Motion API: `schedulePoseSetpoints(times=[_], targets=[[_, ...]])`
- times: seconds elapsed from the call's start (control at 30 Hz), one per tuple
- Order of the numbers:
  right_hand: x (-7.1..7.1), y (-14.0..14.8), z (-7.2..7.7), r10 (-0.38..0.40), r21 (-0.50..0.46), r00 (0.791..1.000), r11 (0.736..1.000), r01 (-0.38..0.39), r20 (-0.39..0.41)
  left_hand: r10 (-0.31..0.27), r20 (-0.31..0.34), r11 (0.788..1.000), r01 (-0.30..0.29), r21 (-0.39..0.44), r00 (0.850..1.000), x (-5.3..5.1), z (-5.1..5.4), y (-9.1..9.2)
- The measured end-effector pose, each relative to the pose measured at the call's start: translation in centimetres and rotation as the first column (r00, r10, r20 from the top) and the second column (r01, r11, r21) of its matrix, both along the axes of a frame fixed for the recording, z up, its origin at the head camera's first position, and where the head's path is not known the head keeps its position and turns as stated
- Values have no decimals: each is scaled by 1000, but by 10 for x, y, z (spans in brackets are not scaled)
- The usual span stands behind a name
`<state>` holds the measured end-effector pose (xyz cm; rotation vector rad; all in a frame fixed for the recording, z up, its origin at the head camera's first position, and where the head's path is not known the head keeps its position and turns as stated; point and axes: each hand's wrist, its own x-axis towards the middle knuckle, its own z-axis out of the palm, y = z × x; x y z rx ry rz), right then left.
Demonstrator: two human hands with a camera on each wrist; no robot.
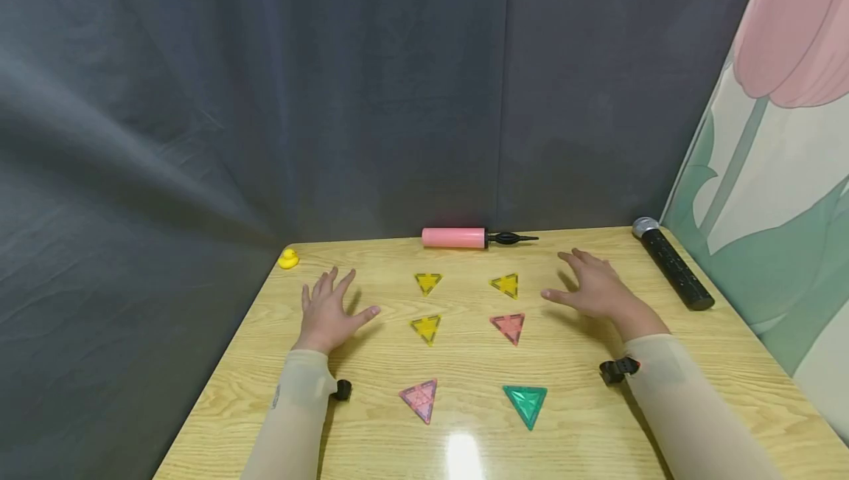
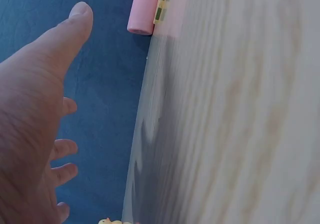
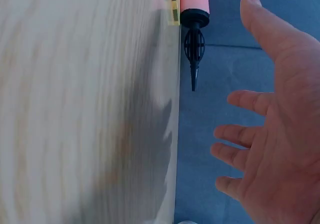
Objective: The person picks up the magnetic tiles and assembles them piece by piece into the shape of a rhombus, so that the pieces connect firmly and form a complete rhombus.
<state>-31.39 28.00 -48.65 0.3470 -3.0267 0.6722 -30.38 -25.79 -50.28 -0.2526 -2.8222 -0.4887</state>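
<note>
Both hands hover over a wooden table with fingers spread, and neither holds anything. My left hand [image 1: 329, 321] is at the left, nearest to a yellow triangular tile [image 1: 427, 328]. On the other side, my right hand [image 1: 592, 290] is beside a second yellow triangular tile [image 1: 506, 285]. Between the hands lie a third yellow tile [image 1: 428, 283] and a red triangular tile [image 1: 510, 327]. Closer to the front are a pink triangular tile [image 1: 421, 400] and a green triangular tile [image 1: 527, 404]. The wrist views show each palm [image 2: 25, 119] and its shadow on the table.
A pink hand pump [image 1: 454, 237] with a black nozzle lies along the back edge. At the back left sits a yellow rubber duck [image 1: 288, 259]; a black microphone [image 1: 675, 266] lies at the right. Dark curtain [image 1: 398, 96] hangs behind, and a flower-patterned wall [image 1: 783, 244] borders the right side.
</note>
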Motion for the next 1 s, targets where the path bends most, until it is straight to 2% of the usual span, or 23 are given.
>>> schedulePoseSetpoints(times=[0.2, 0.47, 0.77, 1.0], targets=[[-2, -8, 4, 38, -4, 999, 999, -38, -4, -33, 24, 999, 32, 21, 999, 3, 0, 4], [-6, -18, 9, 43, -17, 999, 999, -43, -13, -61, 32, 997, 60, 44, 998, 11, 6, 12], [-13, -26, 7, 54, -85, 998, 995, -54, 7, -88, 41, 992, 84, 96, 995, 16, 6, 20], [-14, -37, 12, 79, -140, 997, 987, -77, 7, -144, 51, 982, 136, 131, 988, 19, 7, 24]])
